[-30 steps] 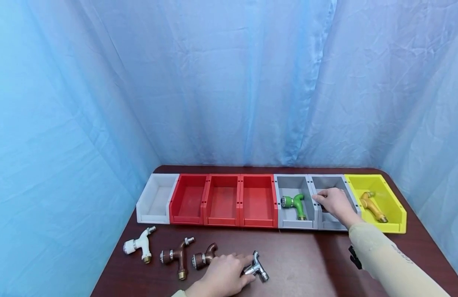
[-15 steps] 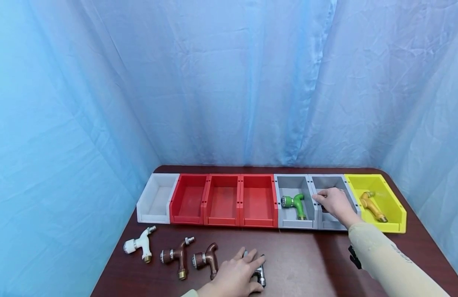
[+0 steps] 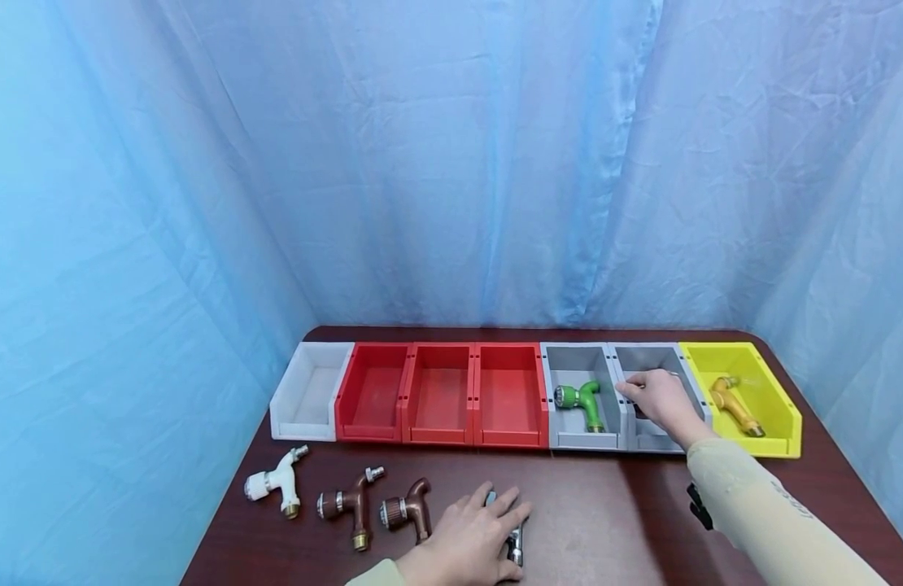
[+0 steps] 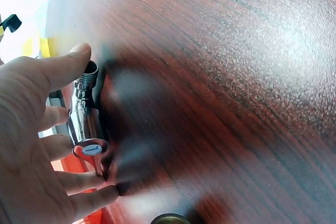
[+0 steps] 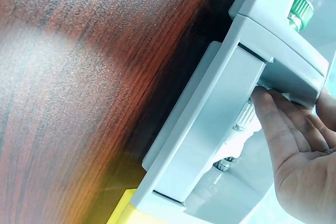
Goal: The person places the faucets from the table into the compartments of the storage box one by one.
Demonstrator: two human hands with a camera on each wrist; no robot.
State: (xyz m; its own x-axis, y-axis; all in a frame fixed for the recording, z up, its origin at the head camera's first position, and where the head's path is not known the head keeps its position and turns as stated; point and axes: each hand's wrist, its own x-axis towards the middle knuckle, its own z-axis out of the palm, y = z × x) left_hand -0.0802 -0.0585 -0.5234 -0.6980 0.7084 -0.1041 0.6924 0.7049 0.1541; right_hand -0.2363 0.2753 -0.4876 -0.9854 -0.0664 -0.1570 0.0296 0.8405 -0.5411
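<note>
A chrome faucet [image 4: 85,121] lies on the tabletop [image 3: 591,521] under the left hand [image 3: 472,533], whose fingers spread wide over it, thumb at its threaded end. Left of that hand lie 2 brown faucets [image 3: 359,513]. The right hand [image 3: 664,403] reaches into a gray bin [image 3: 651,444]; I cannot tell whether it grips anything. A loose, uneven pinch could let the smooth chrome slip.

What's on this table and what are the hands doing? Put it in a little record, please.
Left hand: spread over the chrome tap
Right hand: at the right grey bin; grip unclear
Also on table: white tap, two brown taps
Bins, left to right: white, three red, two grey, yellow
Green tap: in left grey bin
Yellow tap: in yellow bin
</note>
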